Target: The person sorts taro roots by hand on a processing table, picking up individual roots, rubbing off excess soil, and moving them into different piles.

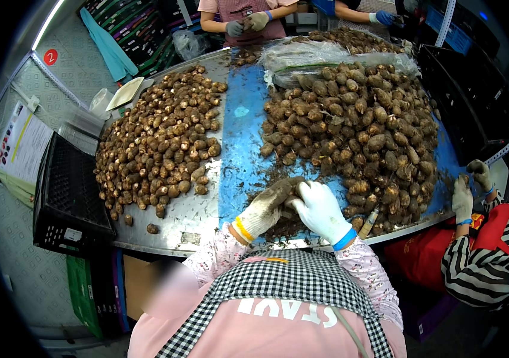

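In the head view, my left hand (265, 203) wears a soiled knitted glove with a yellow cuff. My right hand (319, 206) has a whiter glove with a blue cuff. Their fingertips meet above the blue strip (241, 147) of the table, close to its front edge. Whatever lies between them is too hidden and dark to make out. A heap of hairy brown taro corms (362, 121) rises just beyond and right of my right hand. Cleaner, trimmed corms (160, 138) cover the metal part at the left. A light-coloured tool handle (369, 223) rests beside my right cuff.
A black plastic crate (68, 192) stands at the left edge, another crate (456, 103) at the right. Plastic bags (317, 60) lie behind the right heap. Two gloved co-workers stand across the table; another person's gloved hands (462, 199) are at the right edge. Soil litters the blue strip.
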Demonstrator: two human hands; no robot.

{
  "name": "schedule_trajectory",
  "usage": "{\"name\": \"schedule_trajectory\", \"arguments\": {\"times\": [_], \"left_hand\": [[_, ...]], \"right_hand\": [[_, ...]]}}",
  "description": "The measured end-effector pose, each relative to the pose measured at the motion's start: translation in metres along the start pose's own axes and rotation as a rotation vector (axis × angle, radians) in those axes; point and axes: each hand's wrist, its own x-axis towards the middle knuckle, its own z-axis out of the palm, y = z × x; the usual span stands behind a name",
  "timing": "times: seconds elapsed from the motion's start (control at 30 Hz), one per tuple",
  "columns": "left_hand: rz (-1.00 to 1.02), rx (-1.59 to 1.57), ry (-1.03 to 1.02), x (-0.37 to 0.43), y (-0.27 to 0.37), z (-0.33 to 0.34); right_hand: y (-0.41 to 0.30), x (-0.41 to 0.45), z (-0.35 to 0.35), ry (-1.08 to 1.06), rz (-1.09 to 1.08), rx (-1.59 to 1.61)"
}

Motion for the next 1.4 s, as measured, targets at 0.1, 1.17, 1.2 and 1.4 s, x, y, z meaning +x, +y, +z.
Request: {"name": "schedule_trajectory", "arguments": {"times": [0.1, 1.17, 1.2, 1.4], "left_hand": [[0.02, 0.157, 0.005, -0.006, 0.006, 0.0], [-0.026, 0.441, -0.174, -0.005, 0.019, -0.001], [-0.061, 0.457, -0.115, -0.009, 0.024, 0.008], [-0.037, 0.459, -0.191, -0.007, 0.026, 0.0]], "right_hand": [[-0.003, 0.001, -0.002, -0.026, 0.096, 0.396], [-0.012, -0.011, -0.01, 0.066, 0.316, 1.04], [-0.015, -0.011, -0.014, 0.02, 0.432, 1.235], [0.025, -0.013, 0.004, 0.243, 0.522, 0.596]]}}
